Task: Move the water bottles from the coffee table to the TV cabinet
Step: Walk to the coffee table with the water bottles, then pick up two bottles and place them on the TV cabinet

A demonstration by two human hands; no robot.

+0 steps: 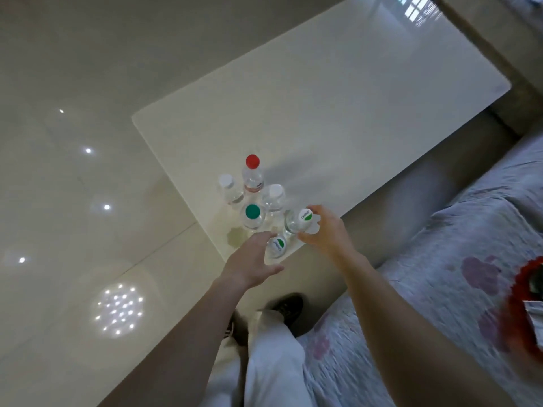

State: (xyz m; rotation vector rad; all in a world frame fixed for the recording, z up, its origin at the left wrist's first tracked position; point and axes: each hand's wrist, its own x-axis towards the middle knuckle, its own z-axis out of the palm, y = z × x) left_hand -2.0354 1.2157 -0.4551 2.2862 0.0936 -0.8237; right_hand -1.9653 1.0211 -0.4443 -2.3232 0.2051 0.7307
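Observation:
Several clear water bottles stand clustered at the near corner of the white coffee table [323, 98]. One has a red cap [252, 161], one a green cap [252, 212], two have plain white caps [226, 180] [274, 190]. My right hand [326, 230] curls its thumb and fingers round a bottle with a white-and-green cap [305, 215]. My left hand [249, 262] reaches with spread fingers beside the nearest bottle [278, 245], which sits between thumb and fingers without a closed grasp. The TV cabinet is out of view.
A sofa with a pale lilac flowered cover [440, 274] runs along the right, close to the table's edge. A red object [526, 289] lies on it at the far right. Glossy tiled floor [88, 171] stretches to the left. My legs and shoes [288, 309] stand below.

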